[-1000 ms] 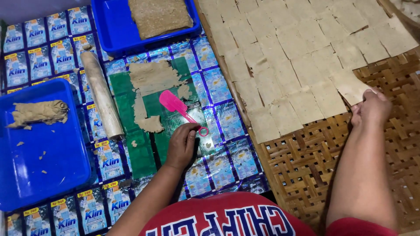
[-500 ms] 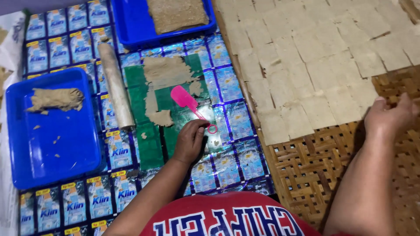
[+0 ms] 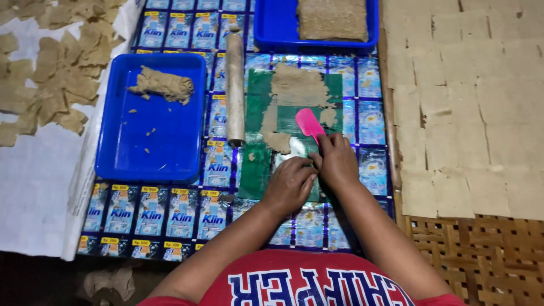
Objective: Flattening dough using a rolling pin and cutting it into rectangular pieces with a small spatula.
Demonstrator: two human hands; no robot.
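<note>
My right hand [image 3: 335,161] is closed around the handle of a pink scraper [image 3: 309,122], whose blade lies on a green plastic sheet [image 3: 258,107]. Thin brown dough [image 3: 300,85] is spread in patches over that sheet. My left hand [image 3: 289,184] rests on the sheet's near end with curled fingers touching the right hand. Whether it also grips the handle is hidden. A wrapped rolling pin [image 3: 234,85] lies along the sheet's left side.
A blue tray [image 3: 153,153] at left holds a dough lump [image 3: 161,84]. Another blue tray [image 3: 272,34] at the top holds a dough slab [image 3: 331,17]. A mat of blue sachets [image 3: 170,212] lies beneath. Cut dough squares [image 3: 464,113] cover a woven bamboo tray [image 3: 476,249] at right. Dough scraps [image 3: 51,68] lie on white sheeting [image 3: 34,187].
My right hand left the bamboo tray and came across to the scraper beside the left hand. The view swung left, bringing in the scraps and white sheeting.
</note>
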